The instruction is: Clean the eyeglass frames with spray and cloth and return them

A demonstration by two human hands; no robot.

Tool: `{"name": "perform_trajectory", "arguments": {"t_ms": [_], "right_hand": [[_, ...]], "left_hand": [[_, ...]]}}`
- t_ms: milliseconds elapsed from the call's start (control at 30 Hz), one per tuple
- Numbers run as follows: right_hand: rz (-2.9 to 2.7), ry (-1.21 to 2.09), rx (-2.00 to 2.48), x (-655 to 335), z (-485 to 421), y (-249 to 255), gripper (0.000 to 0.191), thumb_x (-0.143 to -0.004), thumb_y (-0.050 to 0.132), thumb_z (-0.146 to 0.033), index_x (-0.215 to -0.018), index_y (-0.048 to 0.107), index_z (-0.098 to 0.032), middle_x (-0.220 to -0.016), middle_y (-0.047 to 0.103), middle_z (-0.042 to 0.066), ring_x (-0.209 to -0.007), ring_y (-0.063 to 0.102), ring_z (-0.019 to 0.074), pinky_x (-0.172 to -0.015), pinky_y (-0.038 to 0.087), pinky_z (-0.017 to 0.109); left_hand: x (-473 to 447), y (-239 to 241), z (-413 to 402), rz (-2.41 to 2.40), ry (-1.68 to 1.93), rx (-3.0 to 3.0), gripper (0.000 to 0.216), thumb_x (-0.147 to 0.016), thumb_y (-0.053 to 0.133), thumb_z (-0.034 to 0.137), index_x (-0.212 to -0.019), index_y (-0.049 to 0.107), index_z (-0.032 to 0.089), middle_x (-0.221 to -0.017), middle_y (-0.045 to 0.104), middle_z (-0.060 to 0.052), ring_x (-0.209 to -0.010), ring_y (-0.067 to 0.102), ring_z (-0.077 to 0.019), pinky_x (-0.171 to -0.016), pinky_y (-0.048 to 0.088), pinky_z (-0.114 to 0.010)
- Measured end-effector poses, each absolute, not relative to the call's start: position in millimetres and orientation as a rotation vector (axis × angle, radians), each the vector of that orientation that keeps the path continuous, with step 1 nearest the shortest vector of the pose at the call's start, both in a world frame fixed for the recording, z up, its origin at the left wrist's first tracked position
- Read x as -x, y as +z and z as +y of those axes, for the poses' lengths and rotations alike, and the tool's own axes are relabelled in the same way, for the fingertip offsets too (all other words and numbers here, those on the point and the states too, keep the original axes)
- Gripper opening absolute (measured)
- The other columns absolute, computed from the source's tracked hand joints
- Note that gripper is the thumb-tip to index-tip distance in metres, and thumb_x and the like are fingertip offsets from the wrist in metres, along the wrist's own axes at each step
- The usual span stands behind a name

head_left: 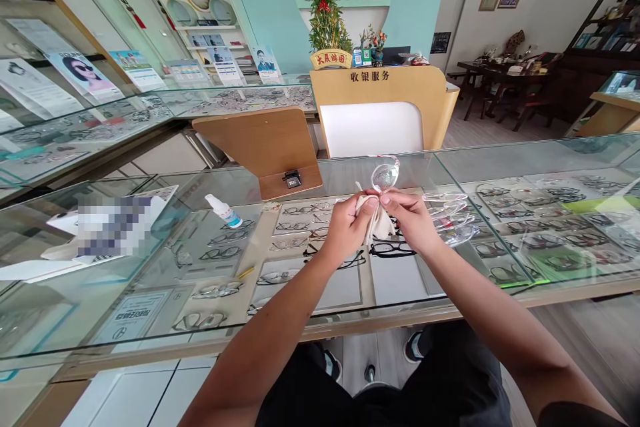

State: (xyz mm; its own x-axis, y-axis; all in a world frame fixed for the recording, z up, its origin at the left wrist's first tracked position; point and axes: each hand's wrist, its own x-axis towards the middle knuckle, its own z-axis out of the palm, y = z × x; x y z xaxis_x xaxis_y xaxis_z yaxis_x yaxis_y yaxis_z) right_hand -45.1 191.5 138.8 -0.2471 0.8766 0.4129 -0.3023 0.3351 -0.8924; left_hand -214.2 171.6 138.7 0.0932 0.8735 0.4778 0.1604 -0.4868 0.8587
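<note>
A pair of clear-framed eyeglasses (385, 177) is held up above the glass counter, one round lens showing over my fingertips. The other lens is hidden behind my hands and the cloth. My left hand (351, 221) is closed with a whitish cleaning cloth (382, 224) pinched in it, against the glasses. The frame is gripped between the thumb and fingers of my right hand (413, 219), which almost touches the left. Close to my right hand, several clear-framed eyeglasses (453, 220) lie in a row on the counter.
A white spray bottle (225, 212) stands on the glass counter (200, 340) to the left. Beyond it is a wooden stand (270, 140) with a small black device (293, 179). Papers with a blurred patch (115, 227) lie far left. Rows of eyeglasses sit under the glass.
</note>
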Motion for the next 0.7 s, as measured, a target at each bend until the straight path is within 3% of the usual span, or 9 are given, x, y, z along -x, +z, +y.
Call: {"name": "perform_trajectory", "arguments": {"t_ms": [100,233,333,433,567,700], "right_hand": [[-1.366,1.191,0.589,41.3,192.5,141.2,0.022,-0.09,0.089,-0.057,-0.1,0.094,-0.038,-0.105,0.084,0.002,-0.107,0.075,0.0252,-0.102,0.058,0.043],[-1.363,1.183,0.593,35.5,194.4,144.4,0.022,-0.092,0.087,-0.055,-0.104,0.093,-0.037,-0.106,0.084,0.003,-0.103,0.074,0.0231,-0.096,0.058,0.04],[-1.388,1.214,0.573,35.8,193.1,145.3,0.024,-0.093,0.086,-0.056,-0.107,0.093,-0.038,-0.108,0.085,0.003,-0.105,0.074,0.0235,-0.096,0.058,0.04],[-1.428,1.193,0.592,39.4,189.9,146.2,0.027,-0.092,0.086,-0.06,-0.104,0.093,-0.037,-0.108,0.085,0.004,-0.107,0.075,0.0257,-0.099,0.058,0.043],[-1.476,1.092,0.601,43.5,187.2,147.2,0.027,-0.094,0.084,-0.061,-0.101,0.094,-0.037,-0.107,0.085,0.004,-0.107,0.076,0.0264,-0.1,0.059,0.045],[-1.459,0.952,0.609,40.0,188.7,148.1,0.02,-0.098,0.081,-0.054,-0.104,0.093,-0.039,-0.106,0.085,0.003,-0.108,0.076,0.0258,-0.103,0.058,0.045]], "left_hand": [[217.6,144.5,170.7,0.965,1.334,-1.788,0.056,-0.107,0.053,0.071,-0.106,0.076,0.019,-0.092,0.076,-0.007,-0.089,0.068,-0.0224,-0.089,0.055,-0.034],[223.6,150.2,169.7,0.875,1.156,-1.906,0.049,-0.108,0.059,0.063,-0.126,0.075,0.02,-0.121,0.079,-0.012,-0.109,0.07,-0.026,-0.102,0.053,-0.036],[222.7,147.0,168.9,0.929,1.201,-1.902,0.051,-0.104,0.068,0.061,-0.132,0.072,0.019,-0.109,0.079,-0.009,-0.094,0.069,-0.0226,-0.086,0.052,-0.032],[218.5,140.9,169.0,0.999,1.324,-1.854,0.05,-0.103,0.067,0.065,-0.118,0.074,0.018,-0.086,0.073,-0.003,-0.075,0.061,-0.0179,-0.072,0.047,-0.029],[214.9,137.5,171.3,1.013,1.429,-1.761,0.056,-0.106,0.057,0.072,-0.1,0.074,0.018,-0.081,0.069,-0.003,-0.075,0.06,-0.0175,-0.075,0.05,-0.029],[216.5,140.8,173.7,1.005,1.395,-1.708,0.066,-0.102,0.055,0.082,-0.099,0.075,0.019,-0.088,0.073,-0.005,-0.082,0.063,-0.0196,-0.085,0.053,-0.032]]}}
